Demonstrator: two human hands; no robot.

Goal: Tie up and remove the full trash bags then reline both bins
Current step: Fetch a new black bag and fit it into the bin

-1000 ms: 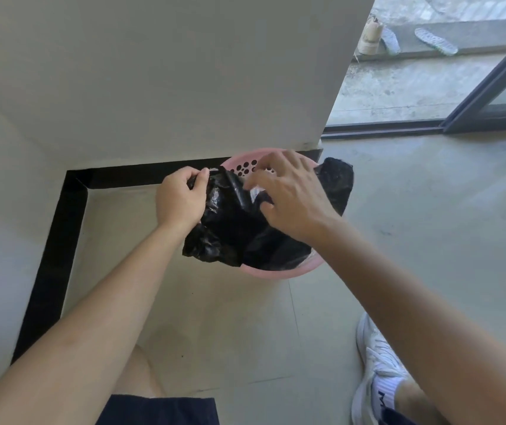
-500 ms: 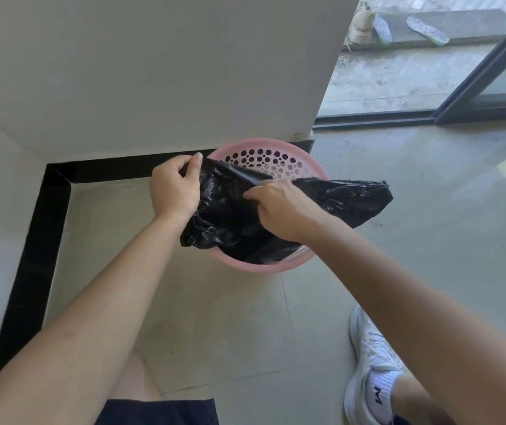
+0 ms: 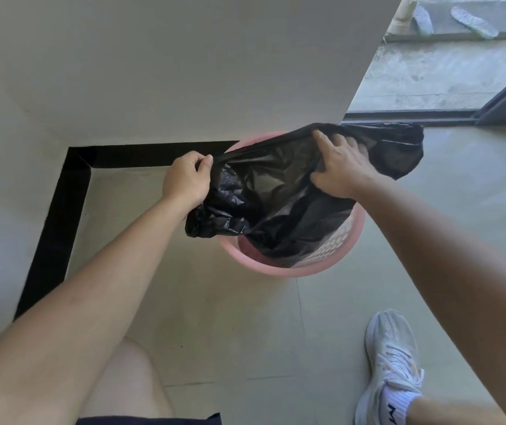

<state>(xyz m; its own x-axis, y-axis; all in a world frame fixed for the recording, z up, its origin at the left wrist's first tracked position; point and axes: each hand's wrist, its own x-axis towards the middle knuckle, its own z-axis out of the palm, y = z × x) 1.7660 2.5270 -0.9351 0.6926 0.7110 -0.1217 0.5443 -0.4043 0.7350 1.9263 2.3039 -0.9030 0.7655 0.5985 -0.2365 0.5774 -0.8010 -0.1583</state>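
Observation:
A black trash bag [image 3: 270, 191] hangs spread over a round pink perforated bin [image 3: 294, 269] that stands on the floor by the wall. My left hand [image 3: 185, 177] pinches the bag's edge at the bin's left side. On the right, my right hand [image 3: 337, 165] grips the bag's rim, fingers tucked into the opening, and holds it wide across the bin's far side. A crumpled fold of bag droops over the bin's left rim. The bin's inside is mostly hidden by the bag.
A grey wall with black skirting [image 3: 61, 216] runs behind and left of the bin. My white sneaker [image 3: 389, 363] stands at the lower right and a bare knee [image 3: 135, 381] at the bottom. A sliding-door track [image 3: 411, 113] and insoles [image 3: 472, 23] lie beyond.
My right hand has moved right and farther back, pulling the bag's mouth wide open over the bin. The left hand has kept its pinch at the left edge.

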